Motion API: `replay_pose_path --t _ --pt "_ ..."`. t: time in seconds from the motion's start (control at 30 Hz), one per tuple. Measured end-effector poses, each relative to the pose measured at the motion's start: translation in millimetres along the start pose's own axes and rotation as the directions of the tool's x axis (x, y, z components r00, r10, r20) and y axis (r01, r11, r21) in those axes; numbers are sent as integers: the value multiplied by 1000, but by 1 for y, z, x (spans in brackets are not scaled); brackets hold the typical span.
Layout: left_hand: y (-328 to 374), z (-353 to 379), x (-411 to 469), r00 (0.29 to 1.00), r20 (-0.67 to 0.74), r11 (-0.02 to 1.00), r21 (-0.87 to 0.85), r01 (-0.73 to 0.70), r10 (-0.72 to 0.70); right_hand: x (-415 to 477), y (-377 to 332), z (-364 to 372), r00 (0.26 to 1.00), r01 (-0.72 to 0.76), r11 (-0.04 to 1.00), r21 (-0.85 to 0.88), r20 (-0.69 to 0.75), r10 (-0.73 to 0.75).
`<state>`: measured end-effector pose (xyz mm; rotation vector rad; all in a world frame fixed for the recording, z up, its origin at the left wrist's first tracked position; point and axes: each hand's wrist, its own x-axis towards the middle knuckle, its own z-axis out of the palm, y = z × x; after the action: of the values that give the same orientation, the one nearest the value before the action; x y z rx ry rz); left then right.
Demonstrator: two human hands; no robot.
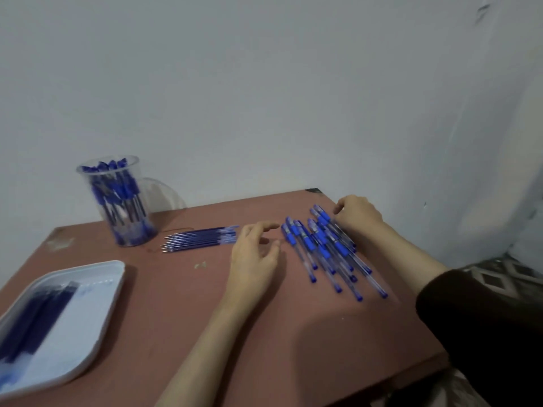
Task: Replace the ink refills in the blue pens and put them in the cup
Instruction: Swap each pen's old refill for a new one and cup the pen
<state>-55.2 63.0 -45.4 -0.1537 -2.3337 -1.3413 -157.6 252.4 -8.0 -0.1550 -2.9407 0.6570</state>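
Your reddish-brown table [293, 342] fills the lower frame. At its near left corner sits a white tray [79, 327] with dark blue used refills [38, 315] lying along its left side. On the right half lies the pile of blue pens [323, 248]: clear barrels, blue grips and caps, overlapping side by side, with the small blue ends towards you. At the back left stands the clear cup [123, 207], packed with upright blue pens.

Your left hand [254, 254] rests on the table between the pile and the fresh refills [202, 237], with loosely curled fingers holding nothing. Your right hand [358, 215] touches the pile's far end with bent fingers. Whether it pinches a pen you cannot tell. The fresh refills, thin and dark blue, lie in a neat row just right of the cup.
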Motion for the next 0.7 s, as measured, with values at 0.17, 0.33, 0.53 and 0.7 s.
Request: replay_pose_path --t 0.17,0.33,0.53,0.7 --pt "-4 -3 0 1000 3 1000 -14 3 -3 9 1 9 999 -38 993 115 34 34" --pt "-4 -7 -1 1000 -15 999 -34 -10 9 9 -7 9 998 -39 999 16 46 38" --pt "-13 -22 1 998 -62 999 -45 -2 -1 10 -26 3 998 10 996 88 -57 -5" --pt "-30 -56 5 981 -184 997 -53 48 -57 -36 -85 16 898 384 848 365 65 -435"
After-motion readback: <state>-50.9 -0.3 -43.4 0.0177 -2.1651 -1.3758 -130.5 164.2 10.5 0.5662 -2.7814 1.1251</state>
